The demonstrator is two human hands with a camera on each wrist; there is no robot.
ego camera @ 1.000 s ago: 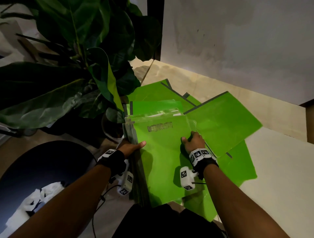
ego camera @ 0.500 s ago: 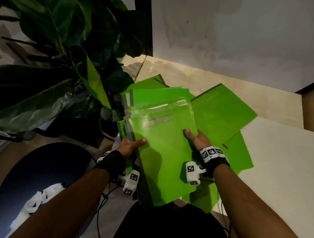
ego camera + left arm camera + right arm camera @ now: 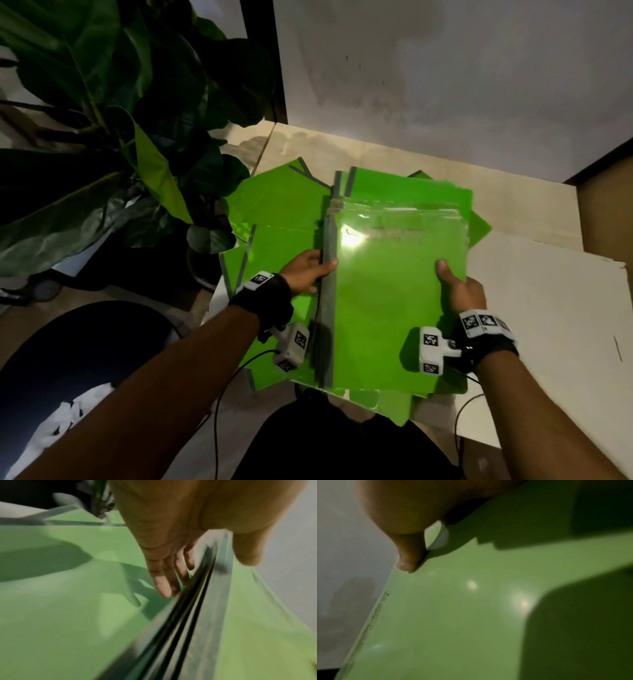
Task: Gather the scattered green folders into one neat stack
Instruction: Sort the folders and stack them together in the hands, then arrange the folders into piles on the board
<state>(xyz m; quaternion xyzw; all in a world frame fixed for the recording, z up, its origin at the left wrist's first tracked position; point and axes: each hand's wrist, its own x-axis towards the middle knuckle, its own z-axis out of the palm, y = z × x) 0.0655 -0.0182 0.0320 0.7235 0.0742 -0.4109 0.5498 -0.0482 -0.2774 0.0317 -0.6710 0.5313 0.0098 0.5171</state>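
I hold a stack of green folders [image 3: 394, 301] with grey spines a little above the table. My left hand [image 3: 318, 270] grips its spine edge, thumb on top and fingers beneath. My right hand [image 3: 452, 284] grips the right edge, thumb on the top cover. More green folders [image 3: 274, 205] lie fanned on the table to the left, and a corner of another [image 3: 479, 224] pokes out at the right. The left wrist view shows my fingers [image 3: 163, 582] under the layered spines [image 3: 197, 615]. In the right wrist view my thumb [image 3: 409, 555] presses the glossy cover [image 3: 453, 615].
A large-leaved potted plant [image 3: 137, 120] crowds the table's left edge. A pale wall panel [image 3: 445, 68] rises behind the light table [image 3: 548, 291]. A dark round seat [image 3: 68, 359] sits low on the left, and cables hang from both wrists.
The held stack has shifted right over the folders on that side, uncovering the loose folders on the left. My right hand moved from the cover's middle to its right edge.
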